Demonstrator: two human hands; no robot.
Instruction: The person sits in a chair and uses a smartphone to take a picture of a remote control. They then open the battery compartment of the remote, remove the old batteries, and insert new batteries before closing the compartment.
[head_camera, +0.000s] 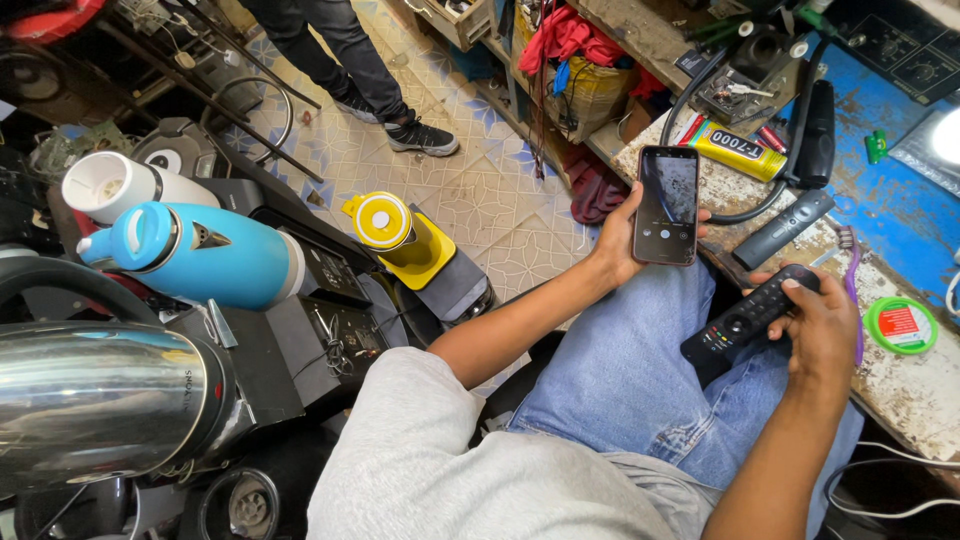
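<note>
Remote control (748, 322) sits gripped in the right hand (822, 335) over the lap, thumb on its buttons, while the left hand (622, 240) holds a phone (667, 205) up just beyond it. Probably best keeping the remote's front end aimed squarely at the phone's camera, both steady.
</note>
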